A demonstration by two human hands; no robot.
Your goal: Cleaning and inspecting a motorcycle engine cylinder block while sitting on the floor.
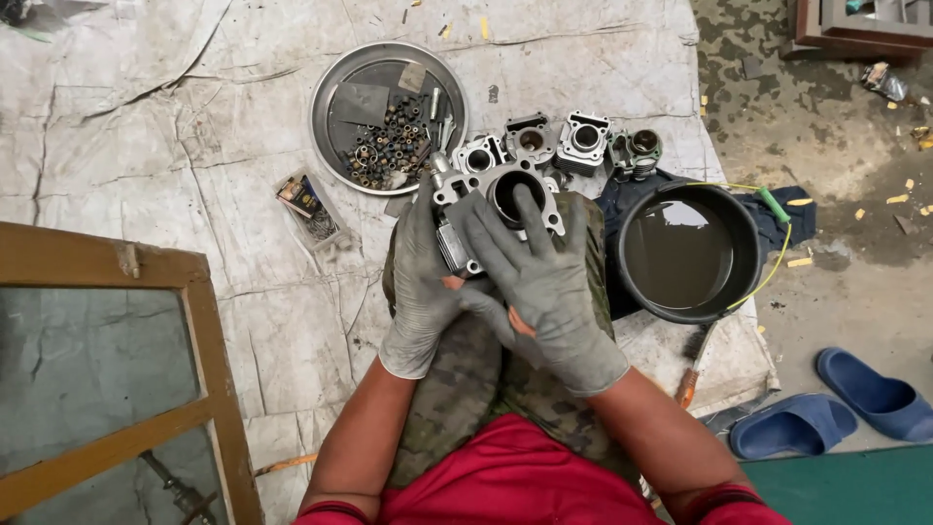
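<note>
Head view, looking straight down at a seated person's lap. Both hands wear grey work gloves.

Left hand [420, 292] grips a metal engine cylinder block [496, 209] from its left side, fingers wrapped along the finned edge and closed against it. Right hand [546, 282] lies flat across the front of the same block, fingers [533, 219] spread, with one reaching up to the rim of the round bore. The block sits above the knees, over camouflage trousers [466, 389], its bore opening facing up toward the camera. Red shirt [515, 481] at the bottom edge.

On the floor, a worn, creased grey tarpaulin [146, 126] carries everything. Just beyond the held block: a row of further cylinder blocks [554, 141], lying close together, some touching. To their left, a round metal tray [335, 83] holding a heap of small dark nuts and bolts [389, 146] and flat grey sheet pieces. Left of the lap, near the tray, a small clear packet [309, 206] with small parts inside.

Right of the knees: a black round basin [741, 243] of murky dark liquid, resting on a dark cloth [787, 209]. A thin yellow-green cord [768, 277] curves round the basin's right side.

Lower right, on bare concrete: a pair of blue slippers [836, 403], side by side. Lower left: a wooden-framed glass panel [117, 369], lying over the tarpaulin.
</note>
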